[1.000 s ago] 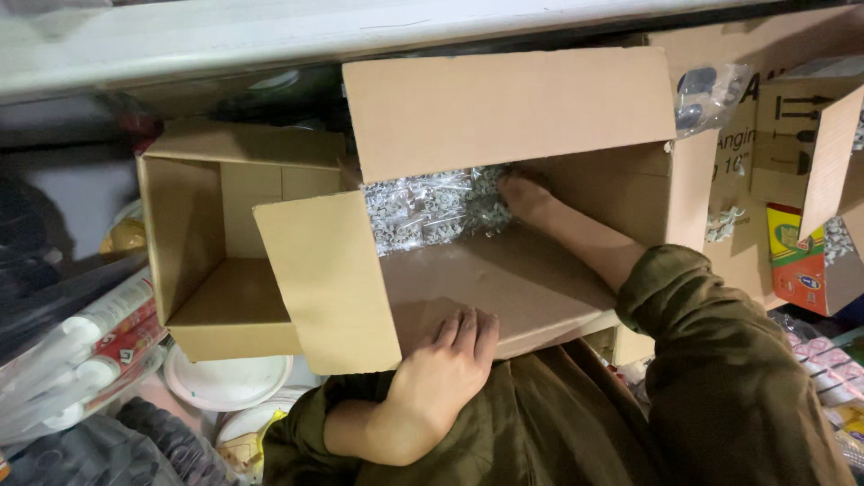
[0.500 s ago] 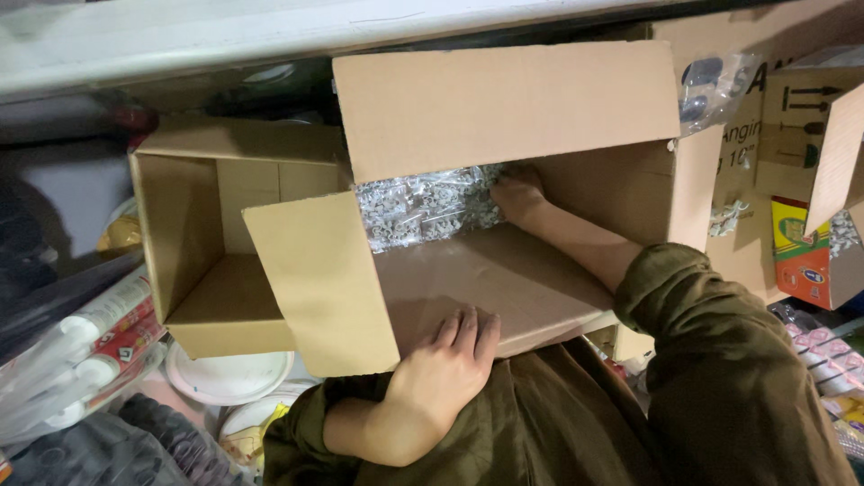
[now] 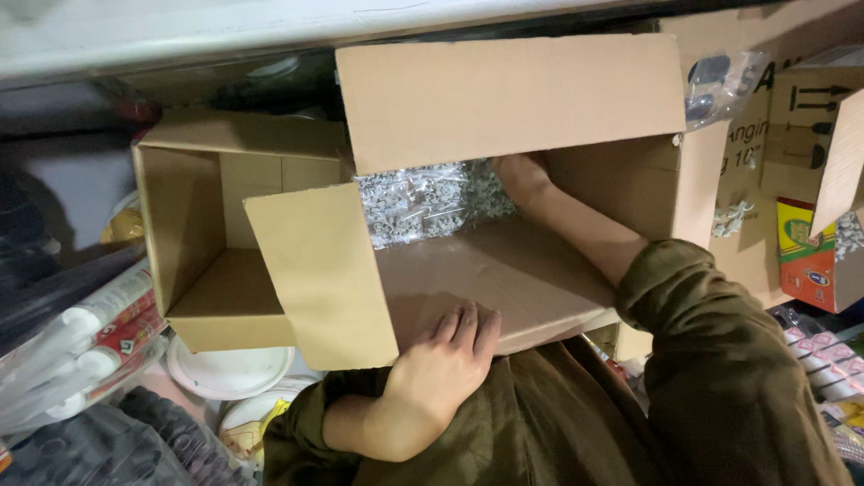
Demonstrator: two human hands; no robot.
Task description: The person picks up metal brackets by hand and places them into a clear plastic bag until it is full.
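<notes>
An open cardboard box (image 3: 504, 279) lies in front of me with its flaps spread. Inside at the back lie clear plastic bags of small white parts (image 3: 423, 200). My right hand (image 3: 520, 178) reaches deep into the box and rests against those bags, its fingers partly hidden under the top flap (image 3: 508, 94). My left hand (image 3: 443, 360) lies flat on the box's near flap, palm down, holding nothing.
A second, empty cardboard box (image 3: 211, 234) stands open at the left. White tubes (image 3: 99, 328) and paper plates (image 3: 229, 373) lie at the lower left. More boxes and a colourful carton (image 3: 805, 256) crowd the right. A pale shelf edge (image 3: 180, 31) runs overhead.
My right hand has moved a little farther back into the box, up under the top flap. The left hand stays on the near flap.
</notes>
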